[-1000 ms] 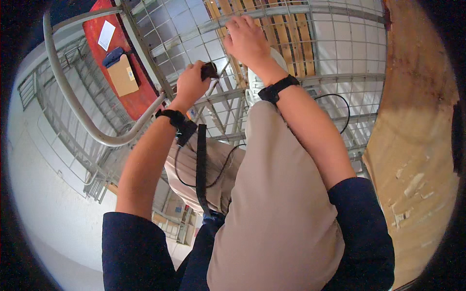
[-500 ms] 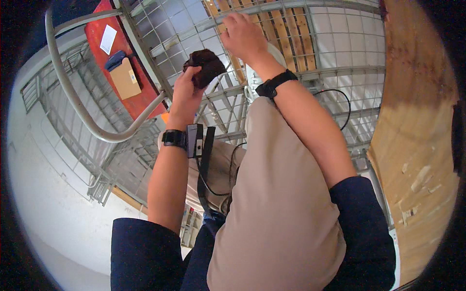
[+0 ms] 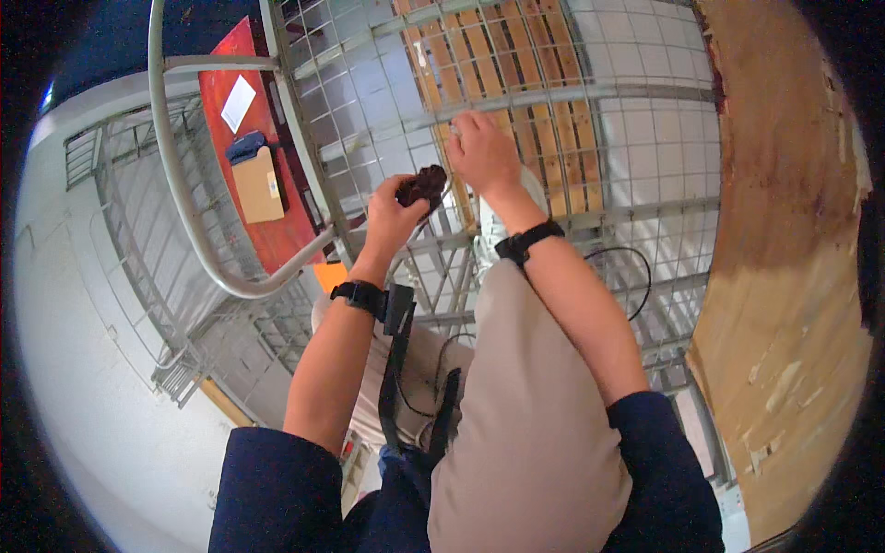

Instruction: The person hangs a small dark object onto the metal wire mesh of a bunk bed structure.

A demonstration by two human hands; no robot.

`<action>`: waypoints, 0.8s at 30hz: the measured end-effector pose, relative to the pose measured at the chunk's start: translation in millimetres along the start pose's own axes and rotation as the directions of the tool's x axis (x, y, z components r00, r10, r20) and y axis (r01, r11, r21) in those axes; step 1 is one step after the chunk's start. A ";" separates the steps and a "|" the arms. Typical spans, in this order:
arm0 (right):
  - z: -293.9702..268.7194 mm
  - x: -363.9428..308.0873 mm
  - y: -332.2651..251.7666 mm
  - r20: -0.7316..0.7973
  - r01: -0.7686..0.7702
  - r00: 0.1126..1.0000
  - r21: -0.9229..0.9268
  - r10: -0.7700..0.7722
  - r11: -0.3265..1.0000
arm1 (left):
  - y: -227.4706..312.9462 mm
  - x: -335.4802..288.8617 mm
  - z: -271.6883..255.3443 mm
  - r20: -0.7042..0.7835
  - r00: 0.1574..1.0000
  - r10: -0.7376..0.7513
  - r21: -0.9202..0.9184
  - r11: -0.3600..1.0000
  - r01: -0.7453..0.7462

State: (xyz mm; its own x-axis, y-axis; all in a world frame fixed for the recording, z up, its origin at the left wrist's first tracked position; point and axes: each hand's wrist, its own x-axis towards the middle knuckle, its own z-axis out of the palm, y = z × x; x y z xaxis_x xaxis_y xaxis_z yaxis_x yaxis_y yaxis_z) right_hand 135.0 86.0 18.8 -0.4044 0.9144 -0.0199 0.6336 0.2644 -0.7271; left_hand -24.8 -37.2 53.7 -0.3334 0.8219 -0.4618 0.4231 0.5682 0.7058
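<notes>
In my left hand (image 3: 392, 217) is a crumpled dark brown cloth (image 3: 424, 189), pinched between thumb and fingers. My right hand (image 3: 486, 157) is just right of it, fingers curled in. It lies over the wire mesh panel (image 3: 369, 97), close to a crossbar; what those fingers hold, if anything, is too small to tell. Below that hand a white shoe (image 3: 489, 235) shows beyond my raised knee (image 3: 525, 369). A black strap circles each wrist, and the left one carries a small dark box (image 3: 398, 310).
A curved metal rail (image 3: 180, 194) rises at the left. Beyond it a red surface (image 3: 212, 92) bears a white paper (image 3: 238, 103), a dark pouch (image 3: 246, 146) and a brown clipboard (image 3: 256, 189). Wooden slats (image 3: 553, 138) show behind the mesh. A worn wooden board (image 3: 784, 276) stands right. A black cable (image 3: 645, 276) loops nearby.
The view has shifted. My left hand has come closer to the right, and the cloth looks more bunched up. My right hand's fingers remain curled.
</notes>
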 end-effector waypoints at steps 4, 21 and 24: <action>-1.1 -1.3 -1.8 -0.049 -0.011 0.999 0.005 0.011 1.000 | 23.3 8.2 10.8 0.094 0.979 0.182 0.233 0.952 -0.199; -2.5 -2.3 -1.5 -0.053 0.038 0.998 0.008 -0.037 0.999 | 8.7 4.2 26.0 0.390 0.810 0.438 0.554 0.591 -0.586; -0.9 -3.4 1.5 -0.071 0.029 0.997 -0.022 -0.031 0.999 | 19.6 1.6 34.1 0.336 0.882 0.330 0.621 0.627 -0.471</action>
State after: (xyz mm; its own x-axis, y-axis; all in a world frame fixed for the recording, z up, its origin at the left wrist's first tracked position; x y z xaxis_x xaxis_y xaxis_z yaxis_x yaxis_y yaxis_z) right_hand 137.9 83.6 18.4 -0.3759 0.9253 0.0514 0.6355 0.2977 -0.7123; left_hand 11.7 -23.4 48.4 0.1284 0.9259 -0.3553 0.9454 -0.0060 0.3260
